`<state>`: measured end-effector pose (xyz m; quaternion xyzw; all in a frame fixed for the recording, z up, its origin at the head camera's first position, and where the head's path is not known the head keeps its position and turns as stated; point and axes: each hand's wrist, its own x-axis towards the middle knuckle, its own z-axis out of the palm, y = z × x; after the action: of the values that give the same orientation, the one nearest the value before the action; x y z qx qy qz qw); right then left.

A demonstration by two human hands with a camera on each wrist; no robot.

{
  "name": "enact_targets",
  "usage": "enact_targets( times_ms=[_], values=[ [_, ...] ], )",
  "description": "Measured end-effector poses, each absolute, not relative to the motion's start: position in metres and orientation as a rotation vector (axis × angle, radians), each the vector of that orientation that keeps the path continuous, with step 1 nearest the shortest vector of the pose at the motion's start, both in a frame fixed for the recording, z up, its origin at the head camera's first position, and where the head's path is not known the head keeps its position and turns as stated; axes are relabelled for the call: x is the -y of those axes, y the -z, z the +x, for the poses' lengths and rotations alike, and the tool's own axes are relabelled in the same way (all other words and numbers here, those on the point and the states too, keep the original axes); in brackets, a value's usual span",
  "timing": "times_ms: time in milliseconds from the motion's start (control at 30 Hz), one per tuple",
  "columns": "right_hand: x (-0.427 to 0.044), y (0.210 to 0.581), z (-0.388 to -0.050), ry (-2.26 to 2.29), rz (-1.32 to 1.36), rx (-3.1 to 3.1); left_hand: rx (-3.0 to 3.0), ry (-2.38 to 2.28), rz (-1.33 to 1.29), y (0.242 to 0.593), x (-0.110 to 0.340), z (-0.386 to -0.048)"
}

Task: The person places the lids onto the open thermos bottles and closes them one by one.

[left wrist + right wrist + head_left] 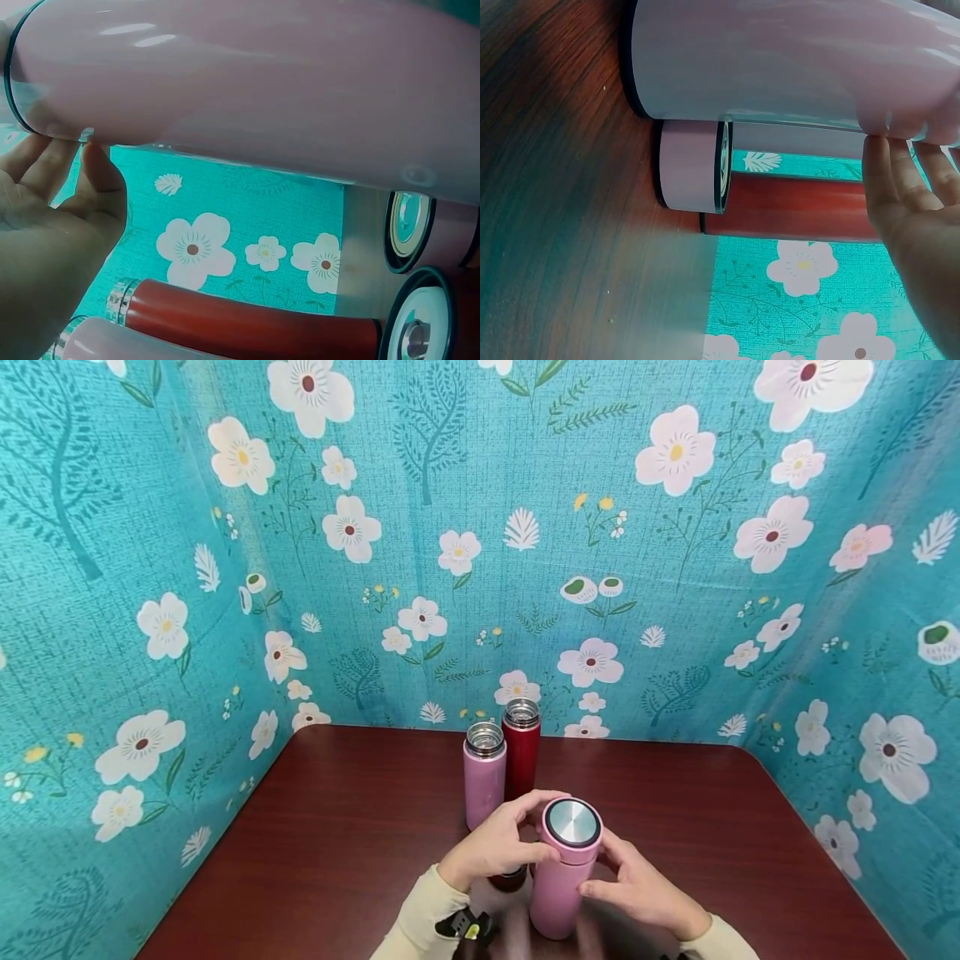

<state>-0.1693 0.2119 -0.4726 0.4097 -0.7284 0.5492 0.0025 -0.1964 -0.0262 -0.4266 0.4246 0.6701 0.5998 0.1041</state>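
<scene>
A pink thermos bottle (557, 897) with a lid (573, 823) topped by a silver disc stands near the table's front edge, between both hands. My left hand (491, 843) holds the lid from the left, thumb in front and fingers behind. From the right, my right hand (648, 889) grips the body just under the lid, its fingertips (881, 150) against the far side. Behind stand a second pink bottle (485, 777) and a red bottle (522, 752), both with uncovered steel mouths.
Two loose lids lie on the dark wooden table (360, 827) behind the held bottle: a pink lid (688, 165) and another lid (416, 330) with a white inside. A teal flowered cloth (480, 610) hangs behind and along the sides.
</scene>
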Motion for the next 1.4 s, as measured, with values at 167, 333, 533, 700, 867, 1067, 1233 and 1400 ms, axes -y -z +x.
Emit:
enact_targets(
  times_ms=[167, 333, 533, 700, 867, 1067, 1233, 1400],
  values=[
    [-0.2115, 0.473, -0.1692, -1.73, 1.274, 2.284, -1.909, -1.809, 1.274, 0.4281, 0.0259, -0.1961],
    [-0.211, 0.4732, -0.1683, -1.752, 1.257, 2.304, -1.929, -1.813, 1.249, 0.426, 0.025, -0.1943],
    [-0.2106, 0.4727, -0.1679, -1.734, 1.259, 2.311, -2.07, -1.789, 1.147, 0.4229, 0.0217, -0.1921],
    [-0.2107, 0.4715, -0.1682, -1.741, 1.26, 2.323, -1.993, -1.8, 1.102, 0.4216, 0.0226, -0.1921],
    [-0.2101, 0.4703, -0.1685, -1.731, 1.271, 2.319, -1.896, -1.768, 1.192, 0.4237, 0.0253, -0.197],
    [-0.2095, 0.4697, -0.1681, -1.724, 1.284, 2.299, -1.881, -1.737, 1.271, 0.4259, 0.028, -0.1978],
    [-0.2095, 0.4717, -0.1684, -1.715, 1.29, 2.281, -1.925, -1.749, 1.295, 0.4249, 0.0282, -0.1948],
    [-0.2106, 0.473, -0.168, -1.766, 1.243, 2.323, -2.004, -1.775, 1.214, 0.4225, 0.0275, -0.1906]
  ],
)
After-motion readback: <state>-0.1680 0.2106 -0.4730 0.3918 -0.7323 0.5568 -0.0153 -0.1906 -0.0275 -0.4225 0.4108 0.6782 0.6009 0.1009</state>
